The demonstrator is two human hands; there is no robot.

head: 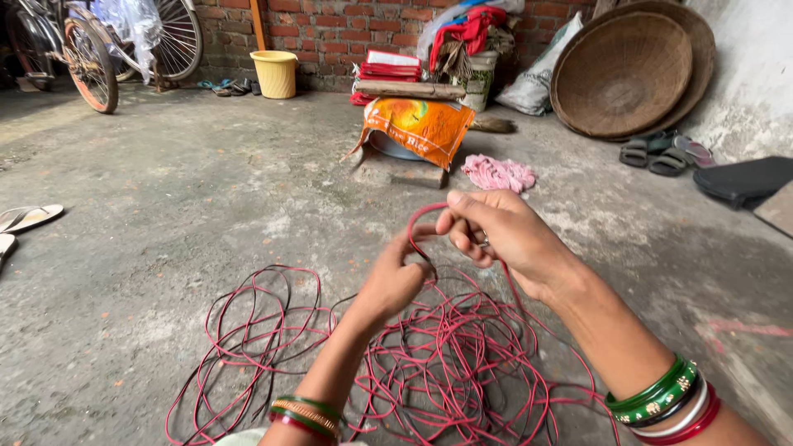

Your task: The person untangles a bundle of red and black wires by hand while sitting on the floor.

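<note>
Head view, looking down at a loose heap of red and black wire [429, 363] spread over the concrete floor [165, 215]. Just above the heap, both hands meet. The left hand [395, 277] is curled shut around a strand, thumb pressed against it. The right hand [504, 235] is closed too, fingertips pinching the same strand, which arches up in a small red loop [425, 216] between the two hands. Green and red bangles [665, 396] sit on the right wrist, near the heap's right edge.

Beyond the heap, well apart from it, lies an orange sack [421, 124] with a pink cloth [498, 173] just beside; a yellow bucket [275, 73] and a bicycle wheel [89, 62] stand further back and left, woven baskets [624, 70] further back and right.

My read: a single length is being picked out of the tangle and gathered. The next move likely calls for a steady pull with one hand anchoring, so the crossed coils below do not tighten into knots.
</note>
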